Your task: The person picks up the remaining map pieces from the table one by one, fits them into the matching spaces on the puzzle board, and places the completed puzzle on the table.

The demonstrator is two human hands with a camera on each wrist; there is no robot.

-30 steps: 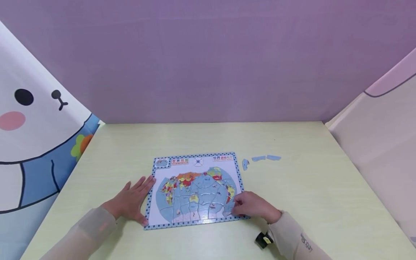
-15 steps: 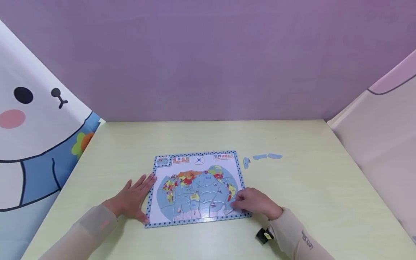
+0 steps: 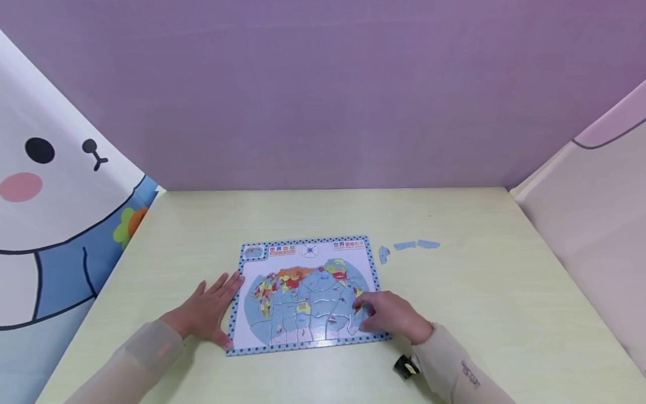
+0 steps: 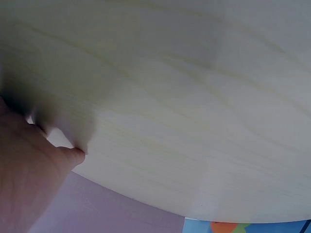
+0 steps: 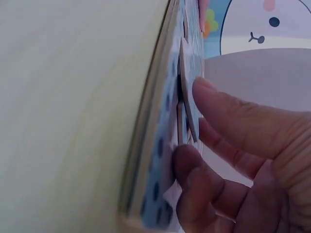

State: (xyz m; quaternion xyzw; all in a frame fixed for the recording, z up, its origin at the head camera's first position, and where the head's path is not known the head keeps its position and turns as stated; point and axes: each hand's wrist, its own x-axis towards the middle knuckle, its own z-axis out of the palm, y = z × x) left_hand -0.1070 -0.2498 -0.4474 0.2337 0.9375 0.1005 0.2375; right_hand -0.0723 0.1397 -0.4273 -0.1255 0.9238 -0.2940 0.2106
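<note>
A world-map jigsaw board (image 3: 303, 349) with a dotted blue border lies on the table. My left hand (image 3: 209, 311) rests spread along its left edge; only part of this hand (image 4: 29, 165) shows in the left wrist view. At the board's lower right, my right hand (image 3: 388, 317) has its thumb and curled fingers at a blue puzzle piece (image 3: 355, 324). In the right wrist view this puzzle piece (image 5: 188, 92) sits tilted above the board surface, the thumb (image 5: 218, 107) against its face and a fingertip near its lower edge.
Loose blue puzzle pieces lie beyond the board's upper right: one curved piece (image 3: 384, 255) and two narrow strips, including a far-right strip (image 3: 428, 244). A black wrist device (image 3: 405, 367) is at the right sleeve. A purple partition (image 3: 323, 95) stands behind the table (image 3: 474, 275).
My right thumb and index finger have spread apart, with the hand reaching slightly farther left over the board. The left hand keeps its place.
</note>
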